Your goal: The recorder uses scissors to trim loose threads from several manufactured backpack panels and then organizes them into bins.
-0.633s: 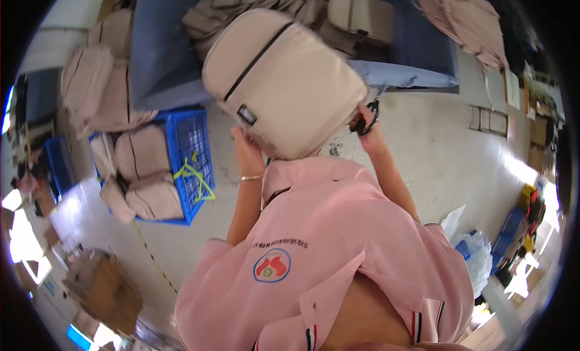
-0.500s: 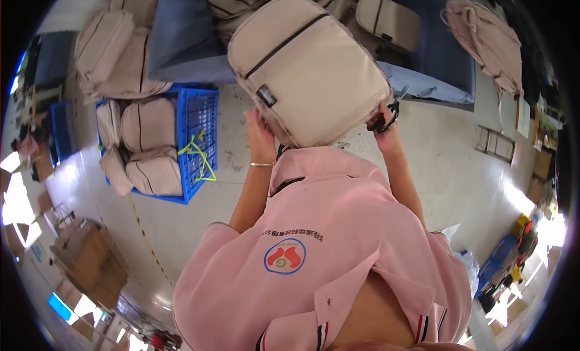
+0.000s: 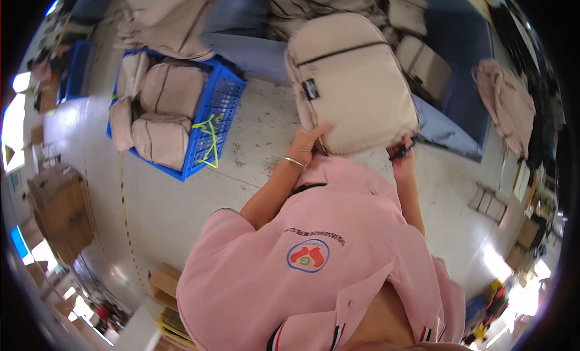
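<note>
A beige backpack (image 3: 362, 91) with a dark zip line and a small black label is held up in front of me. At its lower left corner my left hand (image 3: 309, 144) is closed, thumb on the front face and the other fingers hidden behind. My right hand (image 3: 406, 164) grips the lower right corner. Black looped handles, seemingly of small scissors (image 3: 402, 150), sit in that same hand; their blades cannot be made out.
On the left stands a blue plastic crate (image 3: 226, 103) packed with beige bags, a yellow-green cord tied to its side. Ahead, a large blue-grey bin (image 3: 254, 52) holds several more bags. Another beige bag (image 3: 507, 106) hangs at the right; a small metal ladder (image 3: 489, 203) lies beyond.
The view has shifted, so crate, bin and backpack appear elsewhere. The backpack has turned more upright, and my left thumb now lies over its front face.
</note>
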A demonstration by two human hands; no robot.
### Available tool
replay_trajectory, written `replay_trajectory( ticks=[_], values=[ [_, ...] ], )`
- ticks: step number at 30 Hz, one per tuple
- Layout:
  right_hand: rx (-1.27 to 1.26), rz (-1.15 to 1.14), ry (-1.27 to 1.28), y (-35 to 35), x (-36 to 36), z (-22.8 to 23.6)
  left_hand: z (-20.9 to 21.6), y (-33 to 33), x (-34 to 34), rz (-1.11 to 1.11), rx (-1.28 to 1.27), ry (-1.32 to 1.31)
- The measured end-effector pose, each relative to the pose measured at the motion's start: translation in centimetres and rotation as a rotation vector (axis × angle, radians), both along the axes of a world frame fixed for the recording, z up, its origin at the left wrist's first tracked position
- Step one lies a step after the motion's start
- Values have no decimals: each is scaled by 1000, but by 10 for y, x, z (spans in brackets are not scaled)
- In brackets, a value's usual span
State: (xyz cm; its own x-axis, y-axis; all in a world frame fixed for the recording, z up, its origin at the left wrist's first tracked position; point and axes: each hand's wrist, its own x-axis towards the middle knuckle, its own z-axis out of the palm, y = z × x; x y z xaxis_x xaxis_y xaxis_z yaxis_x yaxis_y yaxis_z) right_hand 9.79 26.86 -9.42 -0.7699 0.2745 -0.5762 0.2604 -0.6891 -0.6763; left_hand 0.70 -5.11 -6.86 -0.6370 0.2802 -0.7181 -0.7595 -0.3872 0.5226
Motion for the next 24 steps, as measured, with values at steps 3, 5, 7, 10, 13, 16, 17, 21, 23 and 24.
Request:
replay_trajectory(
  ticks=[3, 5, 7, 10, 13, 16, 17, 21, 23, 24],
  values=[
    [88, 28, -66, -56, -19, 60, 19, -18, -11, 196, 111, 105],
    [52, 147, -45, -71, -21, 82, 26, -38, -21, 297, 115, 193],
    [-4, 200, -29, -70, -19, 74, 35, -64, -27, 414, 109, 280],
    [-9, 192, -44, -62, -27, 68, 45, -130, -27, 564, 45, 371],
    [4, 123, -36, -47, -33, 64, 60, -209, -17, 771, -54, 482],
    [5, 87, -46, -37, -36, 61, 77, -276, -16, 986, -236, 525],
    [6, 61, -60, -32, -35, 59, 94, -286, -23, 971, -227, 558],
    [8, 28, -86, -30, -43, 64, 62, -390, -44, 932, -475, 573],
    [14, 12, -84, -24, -49, 57, 28, -416, -53, 886, -849, 245],
    [29, 12, -84, -18, -49, 52, 14, -416, -58, 821, -1077, -32]
  ],
)
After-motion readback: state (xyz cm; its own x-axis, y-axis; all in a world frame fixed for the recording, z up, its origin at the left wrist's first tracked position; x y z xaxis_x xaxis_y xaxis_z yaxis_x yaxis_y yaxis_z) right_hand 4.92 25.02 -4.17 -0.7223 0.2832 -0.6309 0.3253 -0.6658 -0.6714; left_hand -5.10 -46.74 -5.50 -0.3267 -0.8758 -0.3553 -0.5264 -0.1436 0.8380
